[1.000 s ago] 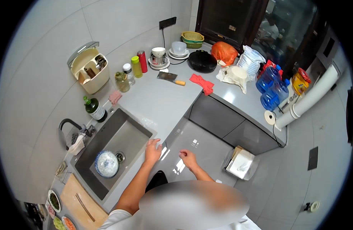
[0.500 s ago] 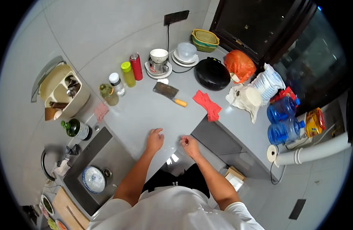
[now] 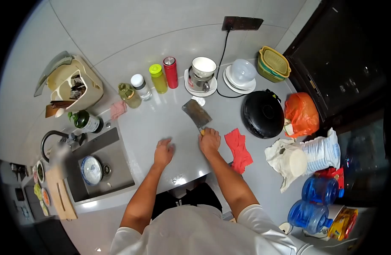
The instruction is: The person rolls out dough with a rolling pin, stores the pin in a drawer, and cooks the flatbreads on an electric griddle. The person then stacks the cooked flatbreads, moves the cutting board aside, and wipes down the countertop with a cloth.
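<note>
A cleaver [image 3: 197,112] with a broad dark blade lies on the grey counter, its blade pointing away from me. My right hand [image 3: 210,140] is closed over its handle, and only a bit of yellow shows beside the fingers. To the left, my left hand [image 3: 163,152] rests at the counter surface, holding nothing, with loosely bent fingers and the thumb apart. A red cloth [image 3: 238,149] lies just right of my right hand. Beyond the blade tip sits a small white piece [image 3: 199,101], too indistinct to name.
Bottles, including a red flask [image 3: 171,73], line the wall near stacked bowls [image 3: 204,67]. A black round appliance [image 3: 263,114] stands at right, near an orange bag [image 3: 301,114]. On the left is a sink [image 3: 119,180] with a patterned bowl [image 3: 92,171] and a cutting board [image 3: 61,197] beside it.
My right hand has moved forward from the counter edge and taken hold of the cleaver's handle. The left hand stays over the counter. The camera view has turned to the left.
</note>
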